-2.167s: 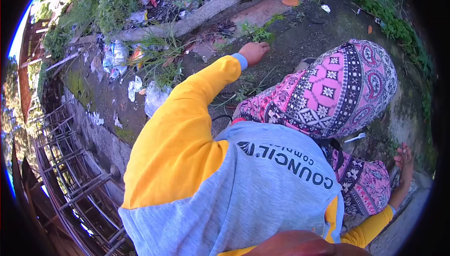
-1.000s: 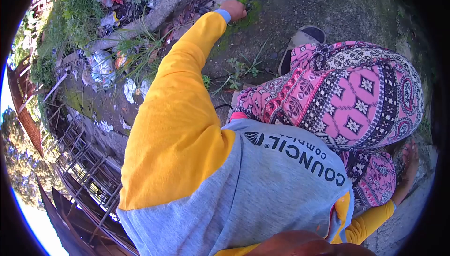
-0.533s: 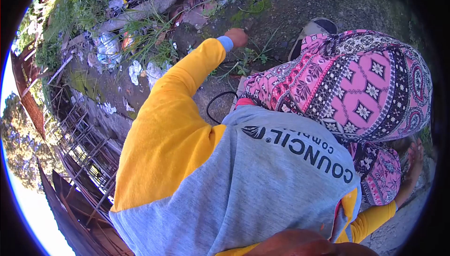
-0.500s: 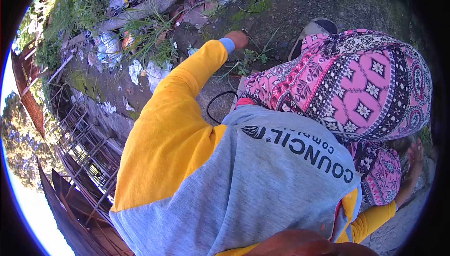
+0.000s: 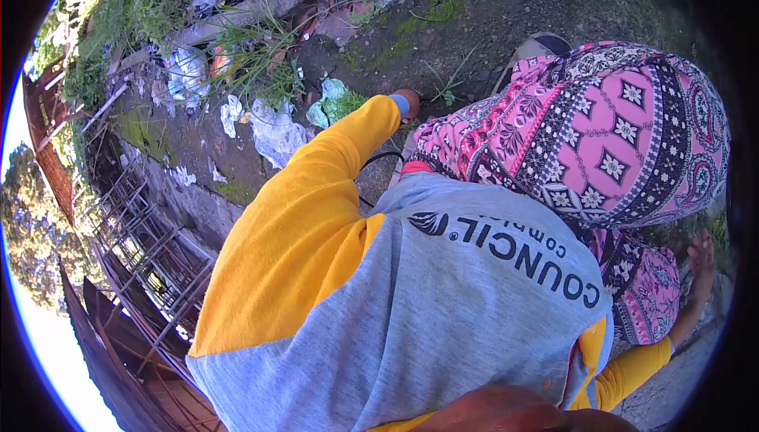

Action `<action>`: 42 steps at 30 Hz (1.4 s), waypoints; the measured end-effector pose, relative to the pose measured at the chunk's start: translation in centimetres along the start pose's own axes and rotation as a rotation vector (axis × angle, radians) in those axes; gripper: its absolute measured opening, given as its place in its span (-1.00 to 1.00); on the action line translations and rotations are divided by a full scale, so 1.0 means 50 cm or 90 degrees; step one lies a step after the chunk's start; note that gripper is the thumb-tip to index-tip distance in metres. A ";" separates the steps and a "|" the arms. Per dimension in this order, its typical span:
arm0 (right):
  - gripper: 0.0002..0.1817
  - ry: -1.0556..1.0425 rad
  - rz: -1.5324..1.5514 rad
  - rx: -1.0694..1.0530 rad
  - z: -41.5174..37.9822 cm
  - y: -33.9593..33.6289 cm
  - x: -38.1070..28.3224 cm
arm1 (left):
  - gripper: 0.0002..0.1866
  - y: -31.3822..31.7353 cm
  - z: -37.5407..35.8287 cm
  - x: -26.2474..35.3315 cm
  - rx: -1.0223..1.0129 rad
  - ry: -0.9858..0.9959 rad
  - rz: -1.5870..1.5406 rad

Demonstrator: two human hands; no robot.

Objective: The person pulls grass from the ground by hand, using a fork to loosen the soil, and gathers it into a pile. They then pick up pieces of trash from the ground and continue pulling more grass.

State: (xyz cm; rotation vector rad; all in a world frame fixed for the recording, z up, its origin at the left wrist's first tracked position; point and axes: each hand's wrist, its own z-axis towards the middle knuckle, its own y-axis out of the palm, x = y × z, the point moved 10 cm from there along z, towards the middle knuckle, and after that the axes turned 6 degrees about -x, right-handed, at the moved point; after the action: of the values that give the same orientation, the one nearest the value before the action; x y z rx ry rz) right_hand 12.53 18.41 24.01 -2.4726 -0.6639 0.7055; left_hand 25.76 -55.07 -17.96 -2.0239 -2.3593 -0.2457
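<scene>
My left hand (image 5: 409, 105) is low over the dark ground, past the yellow sleeve (image 5: 348, 135). Only part of it shows, and its fingers and anything they hold are hidden. Close by are a small weed (image 5: 449, 88) and the patterned pink cloth (image 5: 609, 139) over my legs. A thin black loop (image 5: 387, 157) shows beside the left sleeve. At the far right, my right hand (image 5: 700, 256) has its fingers apart and holds nothing, beside the pink cloth over my leg.
A pale green plastic piece (image 5: 330, 101), a whitish plastic bag (image 5: 277, 133) and other litter (image 5: 186, 76) lie among grass (image 5: 265, 49). A shoe (image 5: 541, 45) shows beyond the cloth. A stick frame (image 5: 150, 254) and rusty sheets (image 5: 103, 333) stand at the left.
My left hand has moved down in the picture, closer to the pink cloth. More of the pale green plastic shows beside the sleeve. My right hand has hardly moved.
</scene>
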 end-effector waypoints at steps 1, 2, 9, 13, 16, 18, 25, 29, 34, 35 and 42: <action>-0.40 -0.004 -0.049 0.011 -0.006 0.007 -0.011 | -0.69 0.017 0.018 -0.017 -0.027 0.006 -0.172; -0.40 -0.008 -0.099 0.020 -0.009 0.012 -0.021 | -0.70 0.036 0.037 -0.032 -0.055 0.012 -0.345; -0.42 0.023 -0.035 0.007 0.006 0.002 -0.004 | -0.66 -0.021 -0.095 0.040 0.138 0.082 -0.376; -0.42 0.022 -0.019 0.038 0.000 -0.003 -0.017 | -0.65 -0.070 -0.239 0.095 0.200 0.238 -0.147; -0.44 0.004 -0.012 0.028 0.016 -0.006 -0.020 | -0.62 -0.080 -0.287 -0.042 0.268 0.108 -0.028; -0.45 0.001 0.018 0.025 0.011 -0.005 -0.005 | -0.60 -0.080 -0.263 -0.099 0.264 0.020 0.042; -0.48 0.010 0.036 0.010 0.008 0.004 -0.032 | -0.55 0.029 -0.064 -0.114 0.157 -0.075 -0.065; -0.49 0.015 0.060 -0.001 0.011 -0.004 -0.025 | -0.48 0.017 -0.122 -0.068 0.225 -0.120 -0.281; -0.53 -0.019 0.022 0.014 -0.011 0.028 -0.065 | -0.51 0.001 -0.090 -0.044 0.203 -0.021 -0.086; -0.51 -0.005 0.012 0.012 -0.004 0.018 -0.049 | -0.52 0.008 -0.069 -0.041 0.187 0.011 -0.037; -0.48 -0.007 -0.014 -0.004 0.004 0.009 -0.037 | -0.52 -0.043 -0.154 -0.110 0.426 -0.091 -0.300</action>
State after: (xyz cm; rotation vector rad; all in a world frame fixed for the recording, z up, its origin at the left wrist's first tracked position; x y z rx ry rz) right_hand 11.18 17.07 24.23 -2.4648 -0.6976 0.7104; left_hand 23.86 -61.81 -11.23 -1.2118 -2.4900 0.6201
